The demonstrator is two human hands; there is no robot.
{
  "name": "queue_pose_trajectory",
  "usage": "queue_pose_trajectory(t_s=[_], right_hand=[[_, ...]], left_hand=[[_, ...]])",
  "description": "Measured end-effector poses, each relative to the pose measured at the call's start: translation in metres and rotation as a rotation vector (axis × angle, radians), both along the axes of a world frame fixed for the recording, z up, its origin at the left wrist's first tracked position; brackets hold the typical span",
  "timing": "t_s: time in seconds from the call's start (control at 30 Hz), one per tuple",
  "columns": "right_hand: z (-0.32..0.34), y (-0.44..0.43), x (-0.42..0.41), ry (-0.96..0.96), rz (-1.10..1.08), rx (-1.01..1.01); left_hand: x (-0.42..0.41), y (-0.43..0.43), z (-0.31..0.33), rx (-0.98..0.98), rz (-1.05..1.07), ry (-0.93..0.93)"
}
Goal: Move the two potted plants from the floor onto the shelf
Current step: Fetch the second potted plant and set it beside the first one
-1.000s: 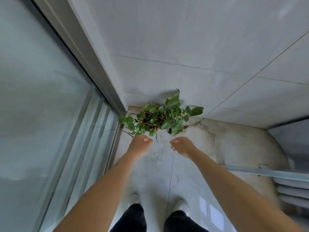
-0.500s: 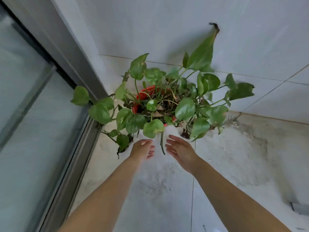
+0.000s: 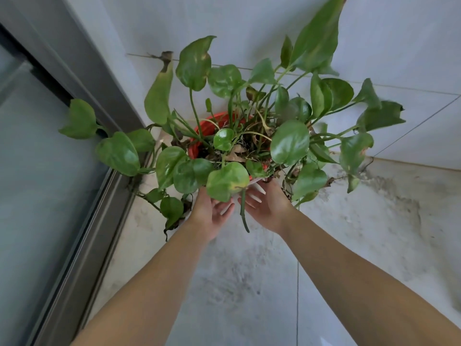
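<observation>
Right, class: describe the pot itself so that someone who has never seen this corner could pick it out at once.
Find the corner where the grey door frame meets the pale tiled wall. On the stained floor there stands a leafy plant, with the left hand and right hand open at its near side. The pot is the red rim under the leaves, the only red thing here.
</observation>
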State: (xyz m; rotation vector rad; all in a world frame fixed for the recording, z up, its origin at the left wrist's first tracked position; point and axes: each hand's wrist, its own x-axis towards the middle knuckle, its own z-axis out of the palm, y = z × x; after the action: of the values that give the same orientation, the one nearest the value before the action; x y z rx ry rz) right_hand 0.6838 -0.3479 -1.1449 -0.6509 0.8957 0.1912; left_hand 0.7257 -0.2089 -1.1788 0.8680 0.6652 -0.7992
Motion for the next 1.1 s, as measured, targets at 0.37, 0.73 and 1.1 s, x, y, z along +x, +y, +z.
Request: queue_pose_trajectory(t_s=[0.37, 0.73, 1.1], right_hand=[[0.004, -0.005, 0.007, 0.022, 0.074, -0.024], [0.005, -0.008, -0.007, -0.105, 0.105, 0.089], [0.027, -0.032, -0.019, -0.209, -0.010, 0.167]], left_hand=[[0.014, 0.004, 0.029, -0.020, -0.024, 0.129], [0.014, 0.006, 0.042, -0.066, -0.108, 0.019], [-0.003, -0.006, 0.081, -0.197, -0.148, -0.092]])
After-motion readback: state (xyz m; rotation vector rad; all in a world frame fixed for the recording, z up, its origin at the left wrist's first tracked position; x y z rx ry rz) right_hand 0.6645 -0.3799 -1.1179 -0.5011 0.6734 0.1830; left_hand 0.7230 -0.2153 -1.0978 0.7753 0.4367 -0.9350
